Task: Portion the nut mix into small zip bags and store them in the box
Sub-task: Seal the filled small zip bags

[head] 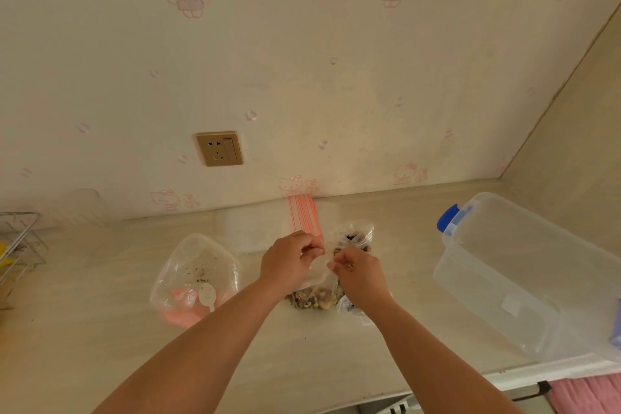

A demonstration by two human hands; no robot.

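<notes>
A small clear zip bag (314, 297) holding brown nut mix hangs just above the counter between my hands. My left hand (289, 260) pinches its top edge on the left, and my right hand (358, 270) pinches the same edge on the right. Behind my right hand lies another filled clear bag of nut mix (354, 237). A stack of empty zip bags with red stripes (304, 215) lies by the wall. The clear plastic storage box (524, 276) with blue latches stands at the right, with no lid on it.
A large, nearly empty clear bag (198, 272) sits to the left, with a white plastic spoon (207, 296) and something pink inside. A wire rack (20, 245) stands at the far left edge. A wall socket (220, 148) is above the counter.
</notes>
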